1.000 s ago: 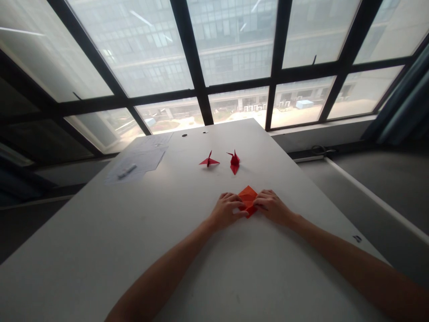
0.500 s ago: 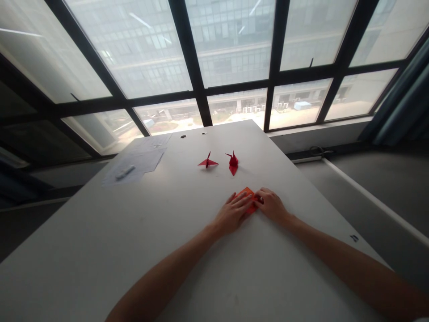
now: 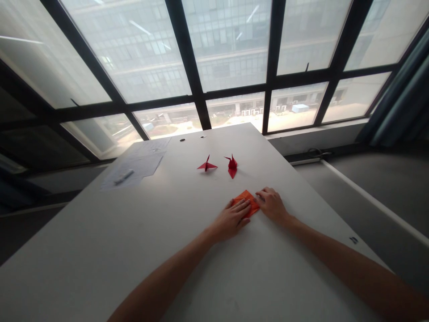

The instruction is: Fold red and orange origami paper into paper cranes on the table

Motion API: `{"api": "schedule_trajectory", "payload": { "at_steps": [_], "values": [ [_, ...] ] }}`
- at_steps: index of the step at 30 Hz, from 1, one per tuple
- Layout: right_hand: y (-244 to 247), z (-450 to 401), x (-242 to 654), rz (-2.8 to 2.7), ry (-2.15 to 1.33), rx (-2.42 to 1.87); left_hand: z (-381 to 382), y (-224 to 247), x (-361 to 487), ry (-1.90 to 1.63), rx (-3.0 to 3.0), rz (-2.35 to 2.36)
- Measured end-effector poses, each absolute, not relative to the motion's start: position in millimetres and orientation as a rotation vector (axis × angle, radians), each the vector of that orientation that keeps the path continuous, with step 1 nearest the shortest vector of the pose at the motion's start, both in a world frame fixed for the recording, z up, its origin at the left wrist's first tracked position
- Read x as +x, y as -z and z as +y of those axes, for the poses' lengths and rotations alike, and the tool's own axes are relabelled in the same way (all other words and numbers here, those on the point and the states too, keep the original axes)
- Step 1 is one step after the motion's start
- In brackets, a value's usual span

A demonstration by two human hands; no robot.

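Observation:
A folded piece of orange origami paper point(image 3: 246, 194) lies flat on the white table point(image 3: 161, 232). My left hand point(image 3: 232, 219) rests on its left part with the fingers stretched out flat, covering some of it. At the paper's right corner is my right hand point(image 3: 272, 205), fingers slightly bent and apart; whether a fingertip touches the edge I cannot tell. Just beyond the hands stand two red paper cranes, one with its wings spread point(image 3: 207, 166) and another with its tail toward me point(image 3: 232, 166).
White paper sheets point(image 3: 140, 162) lie at the table's far left, with a pale marker-like object point(image 3: 124, 177) on them. A small dark mark point(image 3: 353, 240) shows near the right edge. Tall windows point(image 3: 231, 44) stand behind the table, a blue curtain point(image 3: 390, 107) at the right.
My left hand has slid a little toward me and left, uncovering more orange paper. My right fingers have loosened and moved slightly off its right corner. The view has shifted slightly.

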State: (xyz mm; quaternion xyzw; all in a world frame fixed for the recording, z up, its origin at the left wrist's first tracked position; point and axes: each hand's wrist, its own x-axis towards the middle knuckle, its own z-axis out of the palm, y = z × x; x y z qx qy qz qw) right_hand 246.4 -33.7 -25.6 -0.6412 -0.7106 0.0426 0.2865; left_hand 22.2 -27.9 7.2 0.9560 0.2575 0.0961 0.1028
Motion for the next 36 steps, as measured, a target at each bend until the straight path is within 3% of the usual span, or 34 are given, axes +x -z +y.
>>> {"api": "schedule_trajectory", "payload": {
  "at_steps": [12, 18, 28, 36],
  "values": [
    [24.5, -39.0, 232.5, -1.861, -0.395, -1.43, -13.0, 4.4, 26.2, -0.575, 2.655, 0.971],
    [22.2, -40.7, 229.5, -1.875, -0.365, -1.392, -12.6, 4.9, 25.2, -0.729, 2.608, 1.147],
    [8.1, -54.4, 229.5, -2.299, -0.003, -1.376, -16.2, 2.1, 20.7, -0.497, 2.895, 1.097],
    [8.6, -65.0, 229.8, -2.319, -0.034, -1.358, -24.4, 3.7, 20.0, -0.293, 2.916, 0.871]
  ]
}}
